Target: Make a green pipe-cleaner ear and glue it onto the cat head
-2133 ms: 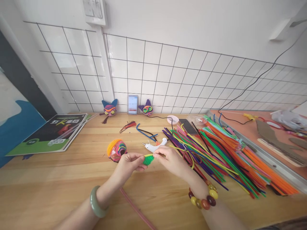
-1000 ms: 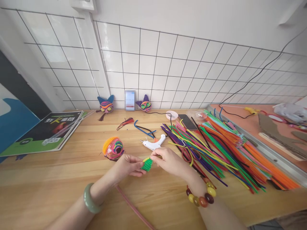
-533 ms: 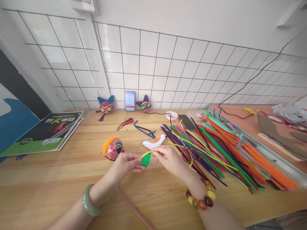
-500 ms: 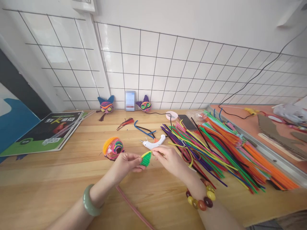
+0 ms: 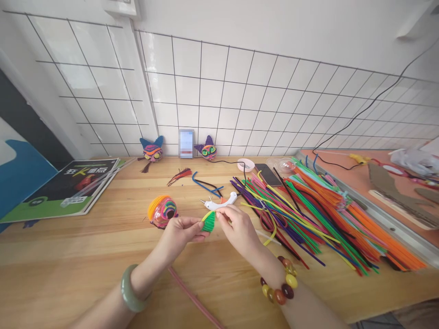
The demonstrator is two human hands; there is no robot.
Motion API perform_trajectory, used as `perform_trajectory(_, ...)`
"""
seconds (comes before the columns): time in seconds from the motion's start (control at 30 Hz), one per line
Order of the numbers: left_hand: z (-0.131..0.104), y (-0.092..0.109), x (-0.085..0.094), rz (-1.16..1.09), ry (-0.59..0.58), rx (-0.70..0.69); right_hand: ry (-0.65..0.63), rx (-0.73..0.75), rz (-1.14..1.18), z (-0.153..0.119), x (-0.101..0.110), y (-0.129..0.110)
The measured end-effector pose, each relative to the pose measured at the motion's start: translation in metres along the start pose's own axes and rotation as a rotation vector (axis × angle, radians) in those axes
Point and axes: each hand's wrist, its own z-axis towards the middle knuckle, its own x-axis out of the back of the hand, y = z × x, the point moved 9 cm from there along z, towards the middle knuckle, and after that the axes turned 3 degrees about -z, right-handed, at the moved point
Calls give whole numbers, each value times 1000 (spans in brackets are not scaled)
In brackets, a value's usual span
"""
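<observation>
My left hand [image 5: 181, 232] pinches a small green ear-shaped piece of pipe cleaners [image 5: 209, 223] with a yellow strip along its upper edge. At the right end of that strip, the fingers of my right hand [image 5: 238, 228] are closed on the yellow pipe cleaner [image 5: 207, 214]. Just beyond my hands lies a white glue gun [image 5: 222, 203], its nozzle toward the left. A clear ball [image 5: 162, 211] partly wrapped in orange and multicoloured pipe cleaners sits behind my left hand.
Heaps of coloured pipe cleaners [image 5: 302, 224] spread over the right side. Two eared ball figures [image 5: 152, 150] and a blurred-screen phone [image 5: 186, 144] stand by the tiled wall. A dark phone [image 5: 268, 175], a pink dish [image 5: 246, 165] and a book [image 5: 61, 185] also lie on the table.
My right hand has moved slightly to the left and up along the green piece's yellow edge. My left hand still holds the piece, now turned a little more upright.
</observation>
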Motion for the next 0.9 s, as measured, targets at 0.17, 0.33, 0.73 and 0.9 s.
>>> perform_trajectory(0.17,0,-2,1,0,22,-29,30,-38,4,0,-1,-1)
perform_trajectory(0.33,0,-1,1,25,30,-63,54,-53,19,1,0,-1)
perform_trajectory(0.73,-2,-2,1,-9,62,-70,60,-201,268,-2,-9,11)
perform_trajectory(0.9,-2,-3,-2,-38,36,-69,52,-256,387,0,-13,15)
